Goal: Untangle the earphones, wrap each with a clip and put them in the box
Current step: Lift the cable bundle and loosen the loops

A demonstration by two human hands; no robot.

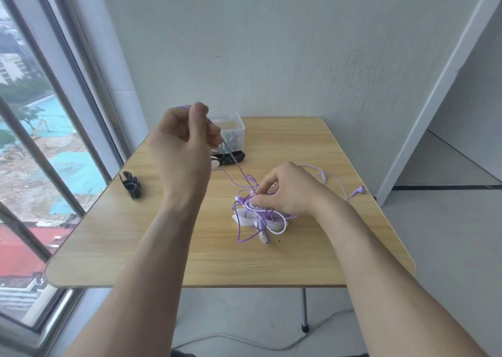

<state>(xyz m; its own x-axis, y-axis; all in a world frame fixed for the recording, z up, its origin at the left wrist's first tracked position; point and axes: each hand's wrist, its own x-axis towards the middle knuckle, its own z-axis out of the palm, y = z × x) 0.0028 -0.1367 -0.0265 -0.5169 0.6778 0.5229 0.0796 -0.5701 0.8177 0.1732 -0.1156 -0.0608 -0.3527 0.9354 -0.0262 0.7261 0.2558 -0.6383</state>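
A tangled bundle of earphones [255, 210], made up of purple and white cords, is located on the wooden counter [190, 248], slightly right of its centre. The left hand [184, 136] is raised above the counter, with its fingers curled and a purple cord [236, 166] pinched between thumb and fingertips; this cord is drawn taut and runs diagonally down to the bundle. The right hand [285, 191] is lowered onto the top of the bundle, with its fingertips curled in and cords pinched at the point where the taut cord enters the tangle. White clips [245, 219] are seen beneath the bundle, touching the cords; how many there are cannot be told. A loose length of purple cord is laid out behind the right hand toward the right edge of the counter, where it ends in a purple earbud [360, 190]. A further loop of purple cord and a short pale piece, whose nature cannot be told, lie at the near side of the bundle. A clear plastic box [233, 128] is positioned at the far left part of the counter, partly hidden by the left hand; dark items are visible inside it, but they cannot be identified. A black clip [231, 158] is placed just in front of the box, and a second black clip [131, 185] is placed near the left edge of the counter, well apart from the bundle. A window [40, 112] is situated to the left of the counter, and a pale wall [271, 44] is located behind it.
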